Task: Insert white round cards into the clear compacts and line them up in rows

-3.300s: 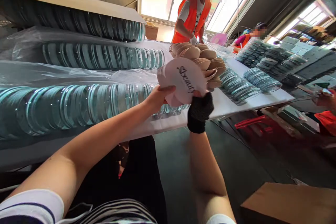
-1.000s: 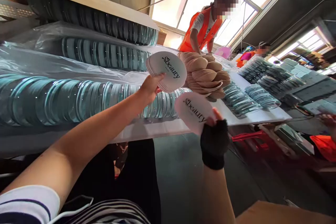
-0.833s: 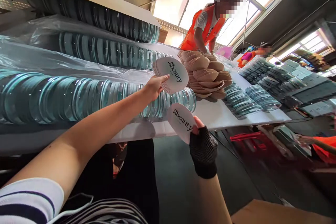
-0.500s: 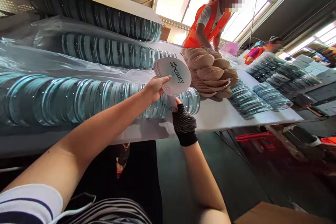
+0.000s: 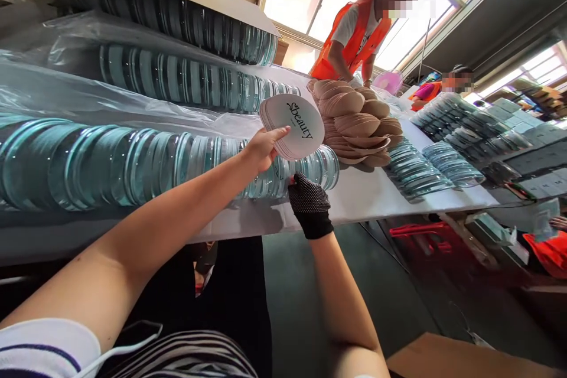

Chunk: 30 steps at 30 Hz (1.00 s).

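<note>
My left hand [image 5: 263, 149] is closed on a stack of white rounded cards [image 5: 293, 130], thumb on top; the upper card reads "Sbeauty". Below it, my right hand [image 5: 309, 196], in a black dotted glove with bare fingertips, pinches the edge of one printed card [image 5: 277, 175]. That card is down among a long row of clear round plastic containers [image 5: 153, 162], and part of its lettering shows. How deep it sits I cannot tell. Just beyond the stack lies a heap of beige breast-cup-shaped pads [image 5: 352, 124].
More rows of clear containers [image 5: 186, 80] lie behind, partly under plastic film [image 5: 146, 103]. Container stacks [image 5: 419, 168] stand further right on the white table [image 5: 354, 195]. A co-worker in an orange vest [image 5: 354, 35] leans over the far side. A cardboard box [image 5: 469, 360] is at lower right.
My right hand has shifted slightly left, and the card it pinches has gone lower among the containers, showing less. The stack in my left hand has hardly moved.
</note>
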### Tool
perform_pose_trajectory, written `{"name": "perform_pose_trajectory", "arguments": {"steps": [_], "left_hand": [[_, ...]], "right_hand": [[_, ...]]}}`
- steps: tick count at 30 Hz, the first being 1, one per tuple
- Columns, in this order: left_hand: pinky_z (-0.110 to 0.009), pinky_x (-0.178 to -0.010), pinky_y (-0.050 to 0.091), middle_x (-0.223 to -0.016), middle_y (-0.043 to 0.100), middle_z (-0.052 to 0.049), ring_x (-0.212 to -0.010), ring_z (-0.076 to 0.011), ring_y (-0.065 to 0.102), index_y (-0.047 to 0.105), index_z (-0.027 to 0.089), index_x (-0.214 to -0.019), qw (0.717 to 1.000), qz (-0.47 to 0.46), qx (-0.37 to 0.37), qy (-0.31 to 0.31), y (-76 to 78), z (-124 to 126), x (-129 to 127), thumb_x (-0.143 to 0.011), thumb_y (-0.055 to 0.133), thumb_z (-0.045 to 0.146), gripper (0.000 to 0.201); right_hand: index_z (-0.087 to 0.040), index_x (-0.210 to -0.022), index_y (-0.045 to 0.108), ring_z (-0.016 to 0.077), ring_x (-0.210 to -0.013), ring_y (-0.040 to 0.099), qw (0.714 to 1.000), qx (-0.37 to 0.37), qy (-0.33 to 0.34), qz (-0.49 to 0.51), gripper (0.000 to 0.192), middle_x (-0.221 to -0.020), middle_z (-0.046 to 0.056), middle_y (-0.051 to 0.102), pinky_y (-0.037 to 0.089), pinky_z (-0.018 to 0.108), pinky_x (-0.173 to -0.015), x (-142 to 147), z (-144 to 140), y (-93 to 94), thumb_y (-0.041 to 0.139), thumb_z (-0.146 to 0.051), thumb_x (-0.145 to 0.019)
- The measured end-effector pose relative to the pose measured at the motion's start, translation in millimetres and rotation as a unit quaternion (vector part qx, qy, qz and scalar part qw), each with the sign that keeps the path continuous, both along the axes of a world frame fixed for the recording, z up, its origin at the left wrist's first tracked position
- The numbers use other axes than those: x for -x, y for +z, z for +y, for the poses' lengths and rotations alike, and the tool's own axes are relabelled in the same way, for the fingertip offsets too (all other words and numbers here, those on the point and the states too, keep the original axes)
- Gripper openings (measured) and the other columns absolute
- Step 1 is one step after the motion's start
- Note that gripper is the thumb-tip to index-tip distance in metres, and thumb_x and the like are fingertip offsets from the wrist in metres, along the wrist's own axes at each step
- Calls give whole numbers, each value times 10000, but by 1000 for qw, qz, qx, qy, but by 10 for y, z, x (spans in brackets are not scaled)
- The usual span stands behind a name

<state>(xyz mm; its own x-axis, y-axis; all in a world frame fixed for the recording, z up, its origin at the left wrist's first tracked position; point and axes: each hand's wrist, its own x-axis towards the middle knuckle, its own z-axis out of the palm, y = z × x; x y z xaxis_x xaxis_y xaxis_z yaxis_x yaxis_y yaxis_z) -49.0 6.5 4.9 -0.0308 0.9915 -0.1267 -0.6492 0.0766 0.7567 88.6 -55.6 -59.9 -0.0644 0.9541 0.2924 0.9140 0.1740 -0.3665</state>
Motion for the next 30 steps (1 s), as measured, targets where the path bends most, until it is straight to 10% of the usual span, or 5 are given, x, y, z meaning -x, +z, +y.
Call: {"name": "perform_pose_trajectory", "arguments": {"steps": [2, 7, 12, 20, 30], "left_hand": [[-335, -963, 522, -913, 742, -48, -963, -189, 682, 692, 141, -958, 1000, -1, -2, -1, -11, 2, 1, -818, 656, 98, 150], [-340, -997, 493, -947, 746, -52, -1028, -198, 668, 694, 144, -999, 1000, 3, -23, -4, -36, 16, -24, -814, 656, 111, 192], [-347, -947, 511, -971, 744, -51, -1047, -220, 658, 702, 162, -962, 999, 25, -41, 6, -7, -102, -36, -770, 683, 149, 193], [-319, -675, 539, -872, 732, -77, -781, -221, 670, 718, 145, -925, 991, 108, -83, -12, -21, -645, 216, -718, 746, 281, 249], [-407, -788, 551, -922, 732, -82, -853, -257, 677, 713, 157, -956, 994, 76, -72, -33, 58, -511, 352, -711, 744, 250, 264]], "right_hand": [[-167, -971, 640, 129, -537, 544, 985, 121, 54, 114, 278, -683, 48, 658, 316, 237, -528, -71, -29, -37, 399, -292, -910], [-132, -1259, 515, 93, -364, 342, 814, 320, 207, 438, 507, -473, -91, 430, 283, 203, -398, -194, -114, -141, 455, -408, -837], [-119, -1101, 622, 130, -588, 576, 944, -26, 23, 329, 487, -746, 52, 657, 457, 242, -552, -230, -24, 165, 460, -523, -880], [-157, -1407, 450, 237, -1330, 454, 949, -284, 19, 137, 542, -1443, 164, 478, 409, 418, -1058, -5, -135, 438, 395, -446, -952], [-113, -997, 639, 279, -844, 641, 910, -335, -189, 153, 507, -942, 193, 664, 498, 358, -651, -59, -359, 462, 384, -540, -902]]}}
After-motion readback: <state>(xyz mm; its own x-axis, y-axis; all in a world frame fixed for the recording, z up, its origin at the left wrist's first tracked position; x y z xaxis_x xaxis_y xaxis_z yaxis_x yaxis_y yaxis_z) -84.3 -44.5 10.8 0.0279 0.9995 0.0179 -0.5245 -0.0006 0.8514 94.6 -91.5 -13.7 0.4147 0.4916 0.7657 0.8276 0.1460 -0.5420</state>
